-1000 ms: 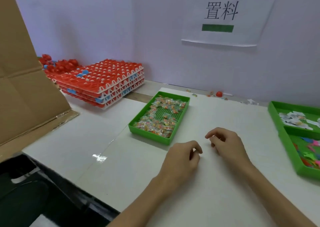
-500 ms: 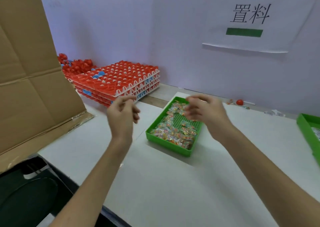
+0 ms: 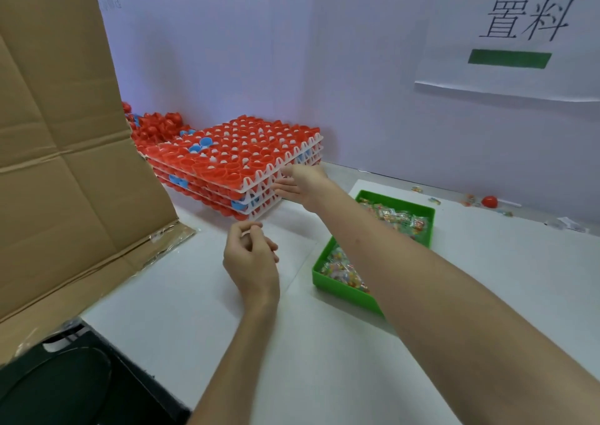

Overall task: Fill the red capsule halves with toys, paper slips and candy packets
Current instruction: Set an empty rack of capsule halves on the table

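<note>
Landmark: the stack (image 3: 246, 184) of white trays on the table (image 3: 487, 278), against the back wall. Red halves (image 3: 233, 159) sit in its cells, open side up, with a few blue halves (image 3: 204, 141) mixed in. Several trays deep; exact count not clear.

My right hand (image 3: 302, 185) is at the stack's near right side. Fingers straight and together, pointing at the tray edges. Thumb split off above them, up by the top tray's rim. Fingertips look to touch the edges. Can't tell if it grips anything.

My left hand (image 3: 251, 255) hangs just in front of the stack, clear of it. Fingers loosely curled, thumb close to the index tip. Can't tell if it touches the table.

Green tray (image 3: 341, 289) lies right of the stack and nearer me, under my right forearm. Candy packets (image 3: 396, 216) are in it.

Loose pile (image 3: 156, 129) of red halves lies behind the stack, to its left. Cardboard (image 3: 65, 164) stands left of the stack, leaning. One red capsule (image 3: 489, 201) lies far right of the stack by the wall, scattered packets near it. Paper sign (image 3: 526, 34) hangs on the wall above and right of the stack.
</note>
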Motion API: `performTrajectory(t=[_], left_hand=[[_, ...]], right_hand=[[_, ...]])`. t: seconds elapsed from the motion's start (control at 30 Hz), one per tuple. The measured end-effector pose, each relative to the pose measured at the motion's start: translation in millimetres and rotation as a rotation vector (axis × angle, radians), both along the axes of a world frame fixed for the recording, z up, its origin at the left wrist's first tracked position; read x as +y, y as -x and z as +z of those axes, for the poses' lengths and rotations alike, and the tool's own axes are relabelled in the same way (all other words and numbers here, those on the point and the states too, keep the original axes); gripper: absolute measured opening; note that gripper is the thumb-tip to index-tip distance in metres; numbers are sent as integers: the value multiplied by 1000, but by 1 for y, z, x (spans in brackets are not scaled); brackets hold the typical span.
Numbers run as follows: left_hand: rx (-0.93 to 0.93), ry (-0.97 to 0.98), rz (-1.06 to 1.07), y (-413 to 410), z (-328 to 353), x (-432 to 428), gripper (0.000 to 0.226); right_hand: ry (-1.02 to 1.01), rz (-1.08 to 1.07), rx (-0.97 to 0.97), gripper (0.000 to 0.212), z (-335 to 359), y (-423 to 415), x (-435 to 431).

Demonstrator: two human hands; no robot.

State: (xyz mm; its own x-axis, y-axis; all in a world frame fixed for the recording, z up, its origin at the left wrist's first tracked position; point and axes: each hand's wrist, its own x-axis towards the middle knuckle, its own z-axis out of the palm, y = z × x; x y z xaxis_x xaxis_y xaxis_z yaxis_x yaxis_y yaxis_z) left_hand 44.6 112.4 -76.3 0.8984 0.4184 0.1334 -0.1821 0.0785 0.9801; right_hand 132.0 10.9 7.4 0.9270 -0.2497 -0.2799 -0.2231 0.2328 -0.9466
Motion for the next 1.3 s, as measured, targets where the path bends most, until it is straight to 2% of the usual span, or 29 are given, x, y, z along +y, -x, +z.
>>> performTrajectory(t=[0.3, 0.5, 0.63, 0.9, 1.3], left_hand=[[36, 10, 29, -3, -1, 0, 22], [50, 17, 33, -2, -1, 0, 23], [54, 12, 37, -3, 0, 0, 23], [56, 2, 41, -3, 1, -1, 23], [57, -12, 37, -3, 1, -1, 23]], right_hand=[[-142, -67, 61, 21, 0, -37, 8], [-121, -67, 20, 4, 11, -43, 14], [-118, -24, 3, 9, 18, -45, 18], [-352, -22, -50, 25, 14, -46, 24], [-404, -31, -91, 33, 1, -45, 17]])
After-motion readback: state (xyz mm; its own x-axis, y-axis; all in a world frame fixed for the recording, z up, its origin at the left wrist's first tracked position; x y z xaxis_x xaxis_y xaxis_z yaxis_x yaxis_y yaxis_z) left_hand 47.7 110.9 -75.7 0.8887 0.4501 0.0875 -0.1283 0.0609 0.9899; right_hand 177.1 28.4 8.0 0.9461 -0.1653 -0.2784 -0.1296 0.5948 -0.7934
